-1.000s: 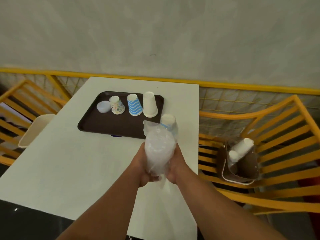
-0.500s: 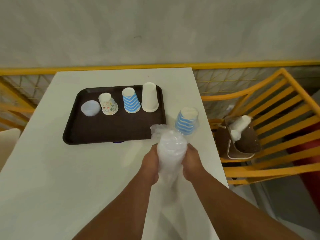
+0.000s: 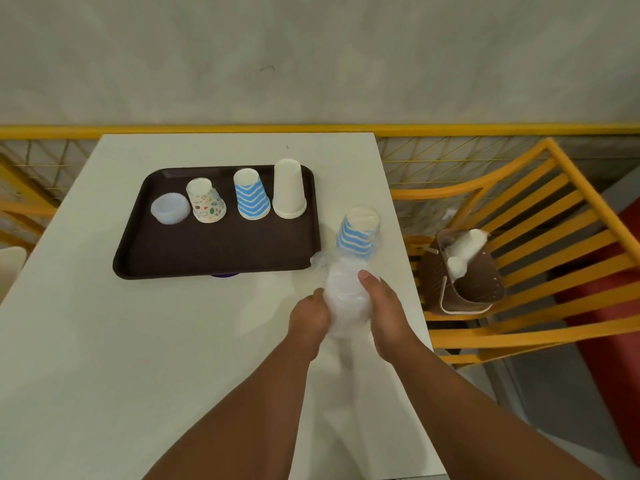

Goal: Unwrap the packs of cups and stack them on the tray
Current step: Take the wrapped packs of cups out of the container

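Observation:
A wrapped pack of clear plastic cups (image 3: 344, 295) stands on the white table (image 3: 138, 341), held between both hands. My left hand (image 3: 309, 315) grips its left side and my right hand (image 3: 384, 311) grips its right side, thumb up on the wrap. Just behind it stands a wrapped pack of blue striped cups (image 3: 358, 233). The dark brown tray (image 3: 214, 251) holds a small clear cup stack (image 3: 169, 208), a patterned cup stack (image 3: 206, 200), a blue striped stack (image 3: 251, 194) and a tall white stack (image 3: 289, 189), all upside down.
Orange slatted chairs (image 3: 540, 216) stand right of the table. A brown bag (image 3: 460, 275) with white cup packs sits on the chair seat. A yellow rail and mesh run behind the table. Another orange chair (image 3: 20, 209) is at the left.
The view has turned to face the table squarely. The clear pack came down from in front of me to the table, and my hands shifted along its sides.

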`<state>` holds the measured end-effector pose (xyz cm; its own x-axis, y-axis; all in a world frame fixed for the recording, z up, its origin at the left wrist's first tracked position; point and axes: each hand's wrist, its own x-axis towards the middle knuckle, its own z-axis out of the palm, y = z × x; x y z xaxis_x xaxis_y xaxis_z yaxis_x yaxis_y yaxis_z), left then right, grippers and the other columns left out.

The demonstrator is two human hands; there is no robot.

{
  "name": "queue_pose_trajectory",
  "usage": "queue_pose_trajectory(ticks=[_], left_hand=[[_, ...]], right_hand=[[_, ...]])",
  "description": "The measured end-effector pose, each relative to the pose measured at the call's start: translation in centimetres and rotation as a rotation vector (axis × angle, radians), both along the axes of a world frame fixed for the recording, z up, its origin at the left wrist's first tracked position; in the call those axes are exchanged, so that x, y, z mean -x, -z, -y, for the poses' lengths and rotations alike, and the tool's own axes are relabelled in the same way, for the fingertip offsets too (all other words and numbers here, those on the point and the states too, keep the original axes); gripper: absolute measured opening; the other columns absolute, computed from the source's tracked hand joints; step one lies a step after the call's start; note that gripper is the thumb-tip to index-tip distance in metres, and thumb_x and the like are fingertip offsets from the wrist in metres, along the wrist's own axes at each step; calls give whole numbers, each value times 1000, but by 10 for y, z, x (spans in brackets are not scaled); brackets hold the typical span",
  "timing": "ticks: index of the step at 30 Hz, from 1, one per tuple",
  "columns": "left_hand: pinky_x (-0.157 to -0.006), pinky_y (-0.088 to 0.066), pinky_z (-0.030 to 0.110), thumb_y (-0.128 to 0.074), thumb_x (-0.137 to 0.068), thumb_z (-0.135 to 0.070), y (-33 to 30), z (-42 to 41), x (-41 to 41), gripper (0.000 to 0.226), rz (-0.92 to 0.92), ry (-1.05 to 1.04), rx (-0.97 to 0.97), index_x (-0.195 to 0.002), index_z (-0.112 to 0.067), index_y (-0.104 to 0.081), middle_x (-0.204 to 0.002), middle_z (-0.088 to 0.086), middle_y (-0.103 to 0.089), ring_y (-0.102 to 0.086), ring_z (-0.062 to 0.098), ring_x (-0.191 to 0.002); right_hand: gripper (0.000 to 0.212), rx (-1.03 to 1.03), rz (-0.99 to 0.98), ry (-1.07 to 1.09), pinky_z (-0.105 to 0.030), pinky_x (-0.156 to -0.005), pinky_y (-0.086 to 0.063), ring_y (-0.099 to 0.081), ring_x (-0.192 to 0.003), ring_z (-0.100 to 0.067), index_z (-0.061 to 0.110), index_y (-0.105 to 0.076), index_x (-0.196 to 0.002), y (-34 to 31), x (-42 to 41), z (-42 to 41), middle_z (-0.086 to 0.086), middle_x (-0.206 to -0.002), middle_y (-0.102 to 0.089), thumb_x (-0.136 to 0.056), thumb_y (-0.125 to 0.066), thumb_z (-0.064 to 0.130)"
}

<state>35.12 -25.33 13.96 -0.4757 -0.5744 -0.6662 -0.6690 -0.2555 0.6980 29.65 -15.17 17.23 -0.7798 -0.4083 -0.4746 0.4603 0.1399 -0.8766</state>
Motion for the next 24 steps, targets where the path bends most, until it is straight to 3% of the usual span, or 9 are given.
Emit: queue_pose_trajectory(ticks=[4,8,11,14,16,19,21,24], left_hand=[[-92,-53,43,-43,-98,-42,5,-3,2,39,26,7,130,-104,-8,-62,-110,15,-65,-61,33,-100],[-99,-44,40,-31,-104,-40,-8,-1,-1,50,43,-62,227,-117,-3,-63,-121,15,-62,-56,34,-112],[-89,-40,26,-40,-103,-36,-33,-6,-12,38,-212,-263,478,-109,-8,-65,-113,10,-64,-57,26,-107],[-77,-41,8,-55,-97,-35,-46,-17,-14,19,-434,-65,490,-106,-22,-64,-111,-2,-63,-59,12,-96],[-82,-49,18,-60,-94,-39,-47,-22,-10,22,-415,66,443,-110,-24,-64,-110,-7,-64,-61,10,-95],[-88,-54,37,-61,-92,-38,-48,-27,-9,20,-360,57,435,-107,-25,-64,-102,-8,-67,-64,12,-94],[-89,-54,38,-61,-92,-38,-49,-27,-9,22,-341,52,427,-109,-24,-65,-102,-8,-67,-64,13,-94],[-90,-54,38,-61,-91,-43,-54,-26,-8,28,-329,68,442,-111,-23,-65,-106,-7,-67,-64,13,-96]], right_hand=[[20,-1,-48,-35,-24,-79,-50,-63,-99,-14,31,-55,-115,4,2,-10,2,-111,-65,-98,-49,38],[27,3,-42,-48,-23,-78,-49,-63,-103,-14,30,-55,-121,5,0,-19,1,-117,-65,-97,-49,41],[27,18,-32,-71,-26,-84,-48,-63,-104,-12,29,-57,-121,2,2,-21,3,-118,-65,-97,-51,41],[31,13,-100,-81,-32,-91,-52,-64,-107,-15,31,-57,-124,2,3,-20,3,-119,-66,-96,-52,44],[27,8,-135,-98,-28,-87,-52,-63,-106,-13,35,-54,-124,1,3,-19,5,-119,-64,-99,-47,43],[21,32,-97,-88,-13,-67,-51,-63,-97,-8,37,-53,-115,-7,1,-20,12,-108,-63,-101,-39,44],[23,33,-83,-68,-7,-57,-47,-62,-91,-4,36,-49,-116,-12,0,-20,18,-102,-60,-101,-35,46],[23,23,-114,-42,-7,-56,-46,-60,-89,-3,37,-46,-118,-15,0,-20,22,-100,-57,-101,-35,46]])
